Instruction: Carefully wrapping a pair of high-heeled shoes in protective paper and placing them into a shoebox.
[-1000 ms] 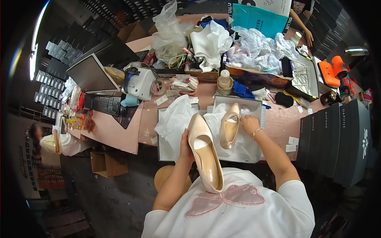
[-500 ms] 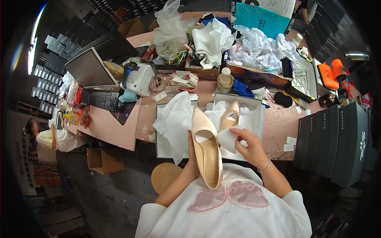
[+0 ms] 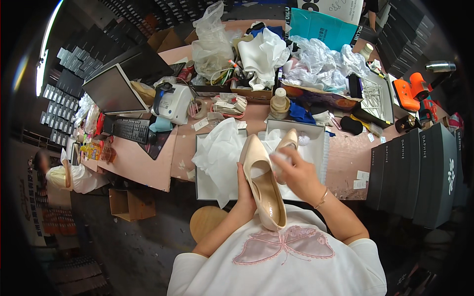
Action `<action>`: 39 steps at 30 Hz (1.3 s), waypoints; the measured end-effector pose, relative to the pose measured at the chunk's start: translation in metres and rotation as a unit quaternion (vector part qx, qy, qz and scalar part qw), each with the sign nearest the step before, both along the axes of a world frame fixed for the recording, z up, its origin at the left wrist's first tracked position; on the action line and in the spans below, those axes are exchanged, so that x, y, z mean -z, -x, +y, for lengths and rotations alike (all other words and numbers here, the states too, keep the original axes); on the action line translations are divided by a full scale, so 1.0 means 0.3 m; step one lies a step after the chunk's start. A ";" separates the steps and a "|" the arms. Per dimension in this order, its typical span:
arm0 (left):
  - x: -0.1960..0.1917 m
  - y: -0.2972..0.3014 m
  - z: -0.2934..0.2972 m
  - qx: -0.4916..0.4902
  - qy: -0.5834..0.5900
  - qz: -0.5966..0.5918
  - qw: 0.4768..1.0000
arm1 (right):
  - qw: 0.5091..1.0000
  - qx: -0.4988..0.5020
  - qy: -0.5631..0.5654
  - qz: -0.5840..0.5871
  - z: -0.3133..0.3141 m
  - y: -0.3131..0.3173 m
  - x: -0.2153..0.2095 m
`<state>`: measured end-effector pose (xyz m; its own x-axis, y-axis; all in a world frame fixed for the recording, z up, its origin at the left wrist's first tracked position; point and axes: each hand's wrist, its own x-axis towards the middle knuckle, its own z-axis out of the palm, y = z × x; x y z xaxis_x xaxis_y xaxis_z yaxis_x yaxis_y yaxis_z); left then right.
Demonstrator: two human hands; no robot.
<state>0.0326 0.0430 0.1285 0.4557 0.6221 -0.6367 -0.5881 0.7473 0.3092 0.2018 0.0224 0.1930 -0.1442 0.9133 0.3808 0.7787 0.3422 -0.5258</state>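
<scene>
My left hand (image 3: 245, 190) grips a beige pointed high-heel shoe (image 3: 261, 185) from its left side, toe pointing away from me, opening facing up. My right hand (image 3: 296, 172) holds a small wad of white tissue paper (image 3: 279, 160) right beside the shoe's toe end. A second beige shoe (image 3: 288, 140) lies in an open white shoe box (image 3: 318, 143) just beyond my hands. Crumpled white wrapping paper (image 3: 219, 150) spills over the box lid (image 3: 203, 182) on the left.
The pink table (image 3: 143, 163) is crowded: keyboard (image 3: 131, 129), monitor (image 3: 113, 91), white label printer (image 3: 173, 102), plastic bags, a bottle (image 3: 280, 102). Black shoe boxes (image 3: 419, 172) are stacked at right. A round wooden stool (image 3: 210, 222) stands below the table. Another person (image 3: 69, 175) sits far left.
My right hand left the shoe in the box, picked up white tissue and came to the held shoe's toe. The shoe has been raised and moved slightly forward.
</scene>
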 end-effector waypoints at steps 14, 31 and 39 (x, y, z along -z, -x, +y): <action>0.085 0.014 -0.063 -0.001 0.001 0.065 0.998 | 0.967 -0.101 0.015 -0.231 0.079 0.144 0.230; 0.017 -0.012 0.019 -0.018 -0.100 0.108 0.989 | 0.684 0.079 0.451 0.568 -0.054 0.012 0.180; -0.041 -0.050 0.021 0.018 -0.100 0.061 0.993 | 0.965 0.103 0.229 0.081 -0.068 0.016 0.103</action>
